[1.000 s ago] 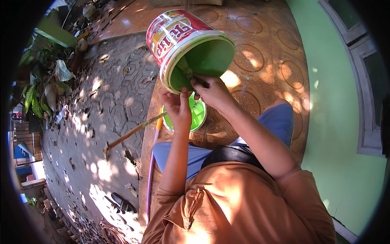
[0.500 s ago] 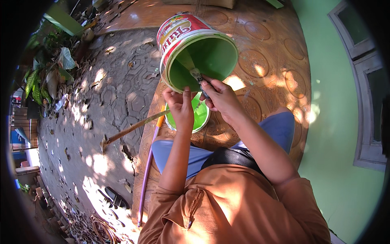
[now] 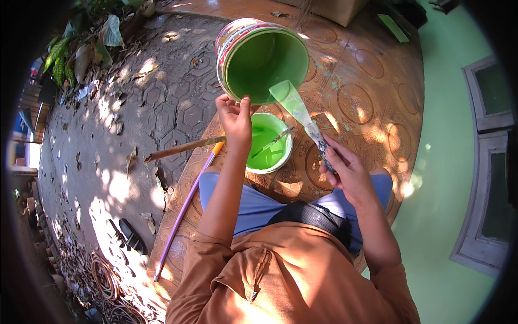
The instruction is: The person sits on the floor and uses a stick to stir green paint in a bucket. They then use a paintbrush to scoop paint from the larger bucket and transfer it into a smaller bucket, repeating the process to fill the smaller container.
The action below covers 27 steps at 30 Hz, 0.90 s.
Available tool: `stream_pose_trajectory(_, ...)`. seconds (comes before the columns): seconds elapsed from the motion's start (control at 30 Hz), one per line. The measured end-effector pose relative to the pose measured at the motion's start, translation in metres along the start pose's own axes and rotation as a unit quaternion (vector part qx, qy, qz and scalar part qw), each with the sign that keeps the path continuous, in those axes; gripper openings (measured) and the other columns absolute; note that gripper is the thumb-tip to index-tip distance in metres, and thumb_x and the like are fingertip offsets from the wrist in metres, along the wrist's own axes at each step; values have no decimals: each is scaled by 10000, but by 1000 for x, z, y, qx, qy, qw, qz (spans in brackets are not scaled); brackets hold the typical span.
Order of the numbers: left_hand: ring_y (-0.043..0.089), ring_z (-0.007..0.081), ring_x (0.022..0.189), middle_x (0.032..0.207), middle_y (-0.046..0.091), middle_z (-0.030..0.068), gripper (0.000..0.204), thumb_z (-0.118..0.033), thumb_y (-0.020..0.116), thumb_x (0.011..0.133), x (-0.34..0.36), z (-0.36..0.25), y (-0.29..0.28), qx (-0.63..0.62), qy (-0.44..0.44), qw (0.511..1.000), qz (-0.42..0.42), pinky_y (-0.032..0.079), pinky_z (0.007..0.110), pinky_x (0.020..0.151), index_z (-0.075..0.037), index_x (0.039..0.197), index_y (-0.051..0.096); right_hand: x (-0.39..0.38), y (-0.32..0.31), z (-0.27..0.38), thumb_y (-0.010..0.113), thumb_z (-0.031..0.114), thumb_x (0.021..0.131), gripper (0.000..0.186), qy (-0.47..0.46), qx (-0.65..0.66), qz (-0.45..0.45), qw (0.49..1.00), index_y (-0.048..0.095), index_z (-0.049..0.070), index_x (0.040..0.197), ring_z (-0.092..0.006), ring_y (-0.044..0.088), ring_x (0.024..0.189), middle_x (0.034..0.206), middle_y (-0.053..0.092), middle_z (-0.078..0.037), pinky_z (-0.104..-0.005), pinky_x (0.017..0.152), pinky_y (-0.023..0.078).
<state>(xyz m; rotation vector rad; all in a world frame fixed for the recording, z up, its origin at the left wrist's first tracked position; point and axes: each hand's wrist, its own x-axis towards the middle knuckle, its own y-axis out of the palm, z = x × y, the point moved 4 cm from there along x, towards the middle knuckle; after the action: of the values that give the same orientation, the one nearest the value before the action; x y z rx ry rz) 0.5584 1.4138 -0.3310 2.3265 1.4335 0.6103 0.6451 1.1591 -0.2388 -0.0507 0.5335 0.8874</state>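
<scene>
My left hand (image 3: 235, 114) grips the lower rim of a large paint bucket (image 3: 222, 65), which is tipped with its green-coated mouth toward me. In my right hand (image 3: 345, 168) is a putty knife (image 3: 304, 117), its wide blade smeared with green paint and its tip just outside the bucket's lower right rim. Below the mouth stands a smaller white tub (image 3: 289, 147) holding bright green paint (image 3: 267, 157). A thin, paint-marked stick (image 3: 279, 136) slants over the tub's right rim. A wooden stick (image 3: 186, 148) runs behind my left wrist; its far end is hidden.
A purple pole (image 3: 185, 218) with an orange end lies along the left edge of the tiled floor (image 3: 372, 102). Black sandals (image 3: 129, 237) and a coiled hose (image 3: 105, 275) lie at lower left. The green wall (image 3: 431, 216) with windows stands at right, a cardboard box (image 3: 340, 11) at the back.
My right hand has drawn the putty knife out of the large bucket, down and to the right. The smaller tub shows more fully, and the left hand still grips the bucket's rim.
</scene>
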Motion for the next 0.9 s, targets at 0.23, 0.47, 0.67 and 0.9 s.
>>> stream_pose_trajectory(0.23,589,164,1012,1127,548,87,263,-20,577,978,22,-20,-15,-6,19,998,-56,561,375,825,-68,1127,366,-3,-27,-32,581,226,1018,430,92,-93,40,991,518,109,1427,-40,459,519,749,612,-28,-171,461,345)
stream_pose_trajectory(0.47,613,203,1024,1127,550,122,251,-13,559,978,18,-32,-22,-51,6,997,-62,597,444,878,-44,1110,347,103,-2,-113,606,281,979,432,113,-310,80,941,589,47,1342,-111,564,566,737,647,-72,-260,514,444)
stream_pose_trajectory(0.67,623,178,994,1125,553,120,254,-30,569,978,4,-41,-22,-39,-28,996,-76,611,378,853,-35,1116,356,193,43,-177,604,334,939,412,27,-572,75,816,674,26,1204,-236,695,684,880,724,-171,-371,659,544)
stream_pose_trajectory(0.9,606,198,1053,1183,539,129,280,-43,575,982,-3,-48,-29,-24,-67,996,-62,592,394,859,-53,1148,349,219,61,-198,591,317,879,348,21,-619,85,780,728,64,1076,-377,665,1006,1074,699,-207,-427,895,533)
